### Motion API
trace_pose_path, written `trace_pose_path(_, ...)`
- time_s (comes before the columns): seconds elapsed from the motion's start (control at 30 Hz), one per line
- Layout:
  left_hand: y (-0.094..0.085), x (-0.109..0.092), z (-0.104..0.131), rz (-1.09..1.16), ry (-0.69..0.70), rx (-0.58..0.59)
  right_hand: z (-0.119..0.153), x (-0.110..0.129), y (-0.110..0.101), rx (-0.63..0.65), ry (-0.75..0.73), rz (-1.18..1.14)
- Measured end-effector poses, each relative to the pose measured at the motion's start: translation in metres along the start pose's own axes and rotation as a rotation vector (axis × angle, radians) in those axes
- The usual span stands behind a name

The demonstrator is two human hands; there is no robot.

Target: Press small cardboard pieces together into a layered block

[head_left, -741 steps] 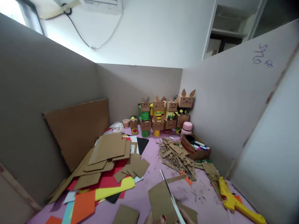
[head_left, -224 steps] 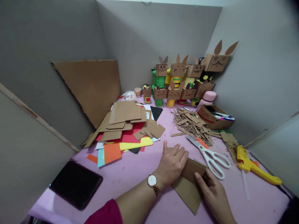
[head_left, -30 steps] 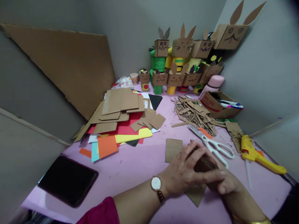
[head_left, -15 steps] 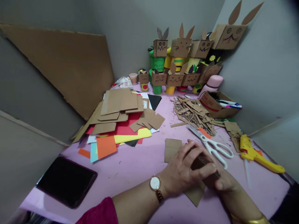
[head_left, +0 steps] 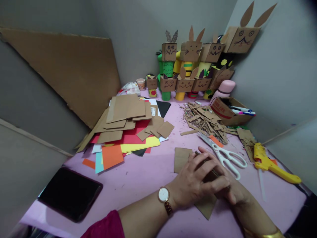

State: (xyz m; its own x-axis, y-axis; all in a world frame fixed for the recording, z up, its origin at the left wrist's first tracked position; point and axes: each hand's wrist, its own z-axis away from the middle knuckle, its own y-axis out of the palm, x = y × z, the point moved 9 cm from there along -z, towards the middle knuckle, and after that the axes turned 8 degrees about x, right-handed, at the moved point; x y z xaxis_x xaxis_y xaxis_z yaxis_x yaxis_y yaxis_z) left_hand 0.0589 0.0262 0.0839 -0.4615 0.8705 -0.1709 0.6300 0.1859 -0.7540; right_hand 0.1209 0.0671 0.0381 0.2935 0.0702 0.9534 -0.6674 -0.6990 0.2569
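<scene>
Between my two hands is a small brown cardboard piece (head_left: 210, 175), its corrugated edge turned up and mostly covered by fingers. My left hand (head_left: 198, 180), with a watch on its wrist, lies over the piece from the left and grips it. My right hand (head_left: 236, 188) wraps it from the far and right sides. Under my hands a flat cardboard piece (head_left: 206, 206) rests on the pink table (head_left: 138, 205). Another flat cardboard square (head_left: 182, 159) lies just beyond my left hand. White-handled scissors (head_left: 229, 157) lie beyond my right hand.
A yellow glue gun (head_left: 274, 167) lies at the right. Cardboard scraps (head_left: 204, 119) are heaped mid-table, near an open box of pens (head_left: 225, 110). Stacked cardboard (head_left: 126, 107) covers coloured paper at the left, behind a black tablet (head_left: 70, 193). Cardboard animal figures (head_left: 185, 84) stand at the back.
The fingers of my left hand have shifted slightly over the cardboard piece, which now sits a little more upright between my hands. The view has moved very slightly.
</scene>
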Motion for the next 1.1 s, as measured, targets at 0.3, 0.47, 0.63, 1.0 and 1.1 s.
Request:
trace_pose_path(0.3,0.003,0.000,0.000,0.007,-0.005,0.023,-0.001,0.004,0.001,0.026,0.008,0.043)
trace_pose_path(0.47,0.004,0.000,0.000,0.012,-0.005,0.043,0.001,0.007,-0.002,0.013,-0.029,0.159)
trace_pose_path(0.63,0.005,0.002,0.000,0.055,-0.006,0.055,0.003,0.004,-0.006,-0.014,-0.050,0.209)
trace_pose_path(1.0,0.022,0.026,0.011,0.307,-0.223,0.019,0.004,0.002,-0.010,-0.187,0.028,0.156)
trace_pose_path(1.1,0.018,0.026,0.012,0.315,-0.215,-0.026,0.000,0.004,-0.004,-0.161,0.035,0.145)
